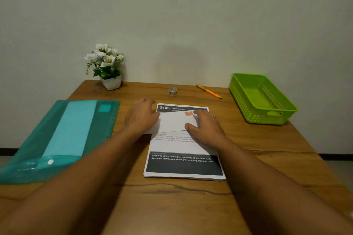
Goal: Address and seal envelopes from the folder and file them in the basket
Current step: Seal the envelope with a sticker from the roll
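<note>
A wooden table [172, 206] stands against a plain wall. At its middle a white envelope [174, 122] with a red stamp [188, 113] in its far right corner lies across a stack of printed sheets [181, 164]. The left hand [142, 117] rests on the envelope's left end and the right hand [207, 128] on its right end, fingers spread loosely and pressing down, not gripping. A teal folder [57, 139] lies at the left, something pale showing through it. A green basket [246, 105] sits at the far right. Along the far edge stand potted flowers [107, 66], a small tape roll [172, 91] and an orange pen [208, 91].
</note>
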The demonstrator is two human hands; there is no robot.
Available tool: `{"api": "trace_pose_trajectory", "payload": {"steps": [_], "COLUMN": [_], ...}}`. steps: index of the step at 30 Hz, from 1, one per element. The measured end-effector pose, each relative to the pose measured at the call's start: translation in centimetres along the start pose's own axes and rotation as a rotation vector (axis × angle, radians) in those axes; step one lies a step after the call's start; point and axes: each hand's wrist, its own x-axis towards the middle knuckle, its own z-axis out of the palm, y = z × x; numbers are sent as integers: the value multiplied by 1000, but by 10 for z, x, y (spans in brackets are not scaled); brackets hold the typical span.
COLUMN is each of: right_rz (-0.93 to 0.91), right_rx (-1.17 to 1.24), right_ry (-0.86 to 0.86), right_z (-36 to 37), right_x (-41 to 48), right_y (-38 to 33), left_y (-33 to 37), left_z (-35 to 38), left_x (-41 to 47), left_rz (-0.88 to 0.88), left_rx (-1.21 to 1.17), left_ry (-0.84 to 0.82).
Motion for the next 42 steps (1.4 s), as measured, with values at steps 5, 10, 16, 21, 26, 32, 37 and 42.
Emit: {"api": "trace_pose_trajectory", "payload": {"steps": [5,10,16,21,26,32,37,42], "right_rz": [159,252,416,475,527,438,447,518], "right_rx": [-72,55,407,596,760,990,1075,1141], "right_ry": [-27,-45,-38,-46,-68,84,262,397], "right_z": [-7,-8,-14,-22,-50,-83,-119,-150], "right_x": [7,15,22,19,3,-17,-36,-65], "right_y": [-12,-20,-8,3,22,52,92,140], "left_y": [-26,-25,-30,-21,-10,25,82,152], "left_z": [-20,-23,-24,-39,-67,-67,-47,-23], "left_x": [-15,-19,-11,-20,-13,20,43,62], "left_rz": [-282,-375,-598,-453,-266,-146,-38,81], "left_rx": [138,50,-444,-917,-1129,-1016,-836,-698], "left_ry": [8,-126,-26,-29,-42,-97,-213,-186]}}
